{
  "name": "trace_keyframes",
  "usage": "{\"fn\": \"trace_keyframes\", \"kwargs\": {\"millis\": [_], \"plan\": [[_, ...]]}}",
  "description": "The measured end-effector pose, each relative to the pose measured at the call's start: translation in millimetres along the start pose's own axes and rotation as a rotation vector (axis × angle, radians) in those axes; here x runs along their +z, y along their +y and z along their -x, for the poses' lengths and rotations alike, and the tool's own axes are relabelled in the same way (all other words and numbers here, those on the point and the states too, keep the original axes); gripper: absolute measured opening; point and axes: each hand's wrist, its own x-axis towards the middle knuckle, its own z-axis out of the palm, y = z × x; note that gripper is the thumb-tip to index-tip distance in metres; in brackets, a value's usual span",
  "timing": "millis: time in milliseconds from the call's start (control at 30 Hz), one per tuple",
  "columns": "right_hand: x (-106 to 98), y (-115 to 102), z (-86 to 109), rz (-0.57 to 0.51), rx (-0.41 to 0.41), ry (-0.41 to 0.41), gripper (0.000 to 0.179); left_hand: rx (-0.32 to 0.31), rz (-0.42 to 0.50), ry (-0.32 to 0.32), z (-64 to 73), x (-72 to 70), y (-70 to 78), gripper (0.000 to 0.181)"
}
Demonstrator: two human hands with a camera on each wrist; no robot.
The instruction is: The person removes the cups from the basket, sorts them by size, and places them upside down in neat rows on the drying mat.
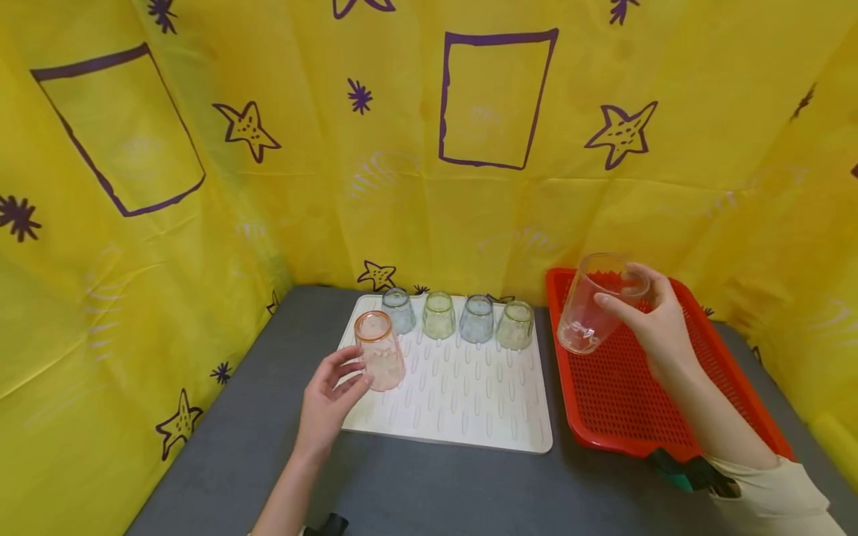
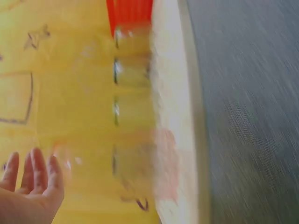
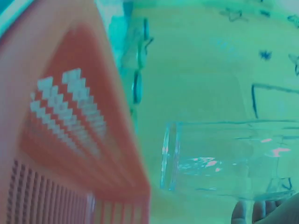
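A pink-tinted glass (image 1: 380, 357) with an orange ring at its top stands on the left part of a white ribbed mat (image 1: 462, 402). Close beside it is my left hand (image 1: 328, 398), fingers apart and loosely bent, not wrapped round the glass; whether a fingertip touches it I cannot tell. Over the red basket (image 1: 626, 439), my right hand (image 1: 660, 320) grips a tall clear glass (image 1: 583, 316) near its upper end, thumb on the near side. That glass is tilted, its lower end toward the left. In the right wrist view only the fingertips (image 3: 257, 212) show under the clear glass (image 3: 224, 158).
Several tinted glasses, bluish and greenish, stand in a row along the mat's back edge, among them a green glass (image 1: 439, 316). The basket sits right of the mat on a dark grey table (image 1: 429, 484). Yellow patterned cloth (image 1: 402, 208) hangs behind and at both sides.
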Motion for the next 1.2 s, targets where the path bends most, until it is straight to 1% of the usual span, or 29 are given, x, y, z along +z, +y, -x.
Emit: {"fn": "trace_keyframes", "kwargs": {"millis": [100,200,300,367,467,600,667,833,967,1033,1100,1200], "plan": [[17,-4,8.3,-0.065,-0.032,-0.058,0.059,-0.025,0.021,-0.137,2.1,14.3,5.5,0.054],[35,-6,17.6,-0.064,-0.059,-0.124,0.060,-0.056,0.023,-0.250,3.4,29.4,8.4,0.062],[52,-5,26.3,-0.077,-0.078,-0.191,0.062,-0.054,0.019,-0.327,3.1,43.8,9.3,0.067],[61,-2,31.2,-0.095,-0.086,-0.228,0.065,-0.050,0.013,-0.361,2.4,52.3,9.9,0.069],[75,4,37.0,-0.130,-0.093,-0.281,0.069,-0.035,-0.001,-0.397,0.2,62.6,8.5,0.072],[90,13,43.4,-0.160,-0.101,-0.341,0.072,-0.036,-0.031,-0.438,-3.1,72.5,3.6,0.078],[97,17,46.3,-0.161,-0.122,-0.364,0.072,-0.039,-0.057,-0.462,-4.5,76.4,0.9,0.081],[110,26,52.6,-0.160,-0.195,-0.414,0.072,-0.015,-0.126,-0.513,-8.2,85.3,-5.4,0.089],[117,30,56.6,-0.166,-0.232,-0.461,0.073,-0.001,-0.157,-0.523,-11.0,91.5,-7.1,0.091],[120,31,58.2,-0.173,-0.243,-0.479,0.073,-0.001,-0.160,-0.524,-11.7,94.0,-5.4,0.090],[123,33,59.3,-0.174,-0.253,-0.487,0.073,0.009,-0.172,-0.526,-10.8,95.3,3.9,0.086],[126,34,60.3,-0.173,-0.254,-0.493,0.073,-0.003,-0.185,-0.526,-9.1,96.4,19.5,0.080]]}}
